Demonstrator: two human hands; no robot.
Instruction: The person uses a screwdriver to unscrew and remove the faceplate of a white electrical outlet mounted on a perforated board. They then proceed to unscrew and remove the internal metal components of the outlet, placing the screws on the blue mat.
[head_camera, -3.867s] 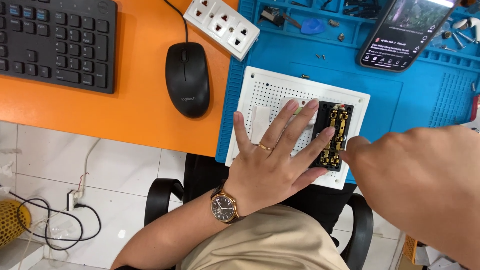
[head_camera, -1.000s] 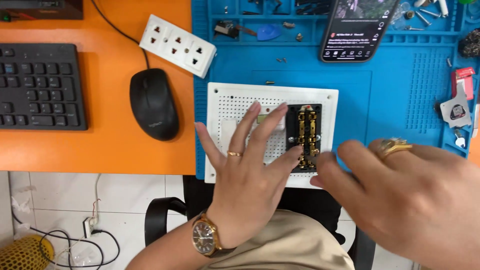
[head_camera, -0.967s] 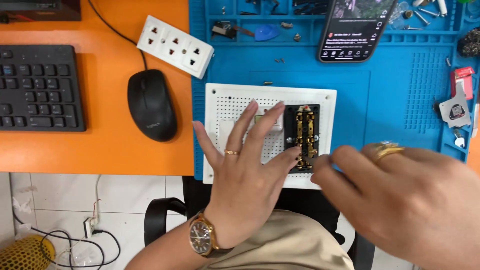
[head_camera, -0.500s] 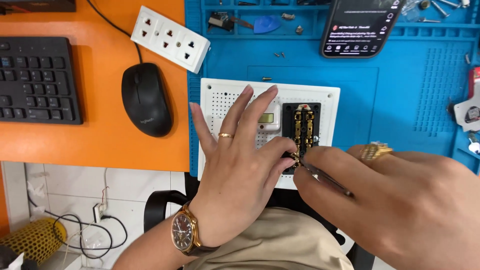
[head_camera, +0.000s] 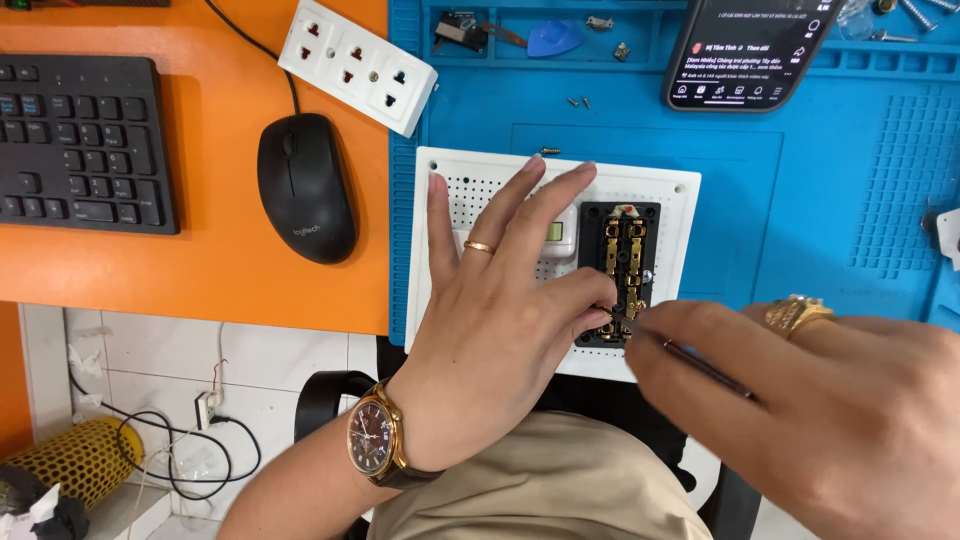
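Note:
My left hand (head_camera: 500, 300) lies flat, fingers spread, on a white perforated panel (head_camera: 660, 190) at the desk's front edge, its thumb beside a black socket module (head_camera: 622, 268) with brass terminals set in the panel. A small white switch (head_camera: 562, 236) shows between the fingers. My right hand (head_camera: 820, 400), with a gold ring, pinches a thin dark screwdriver (head_camera: 690, 362) whose tip touches the module's lower left terminals. My left wrist bears a gold watch (head_camera: 374, 445).
The panel rests on a blue work mat (head_camera: 830, 220) with loose screws (head_camera: 577, 101), a blue pick (head_camera: 552, 38) and a lit phone (head_camera: 755, 48). On the orange desk (head_camera: 210, 260) to the left are a black mouse (head_camera: 305, 186), keyboard (head_camera: 82, 140) and white socket strip (head_camera: 355, 64).
The view has drawn closer. My right hand has brought the screwdriver tip onto the module's lower terminals. My left hand has stayed on the panel.

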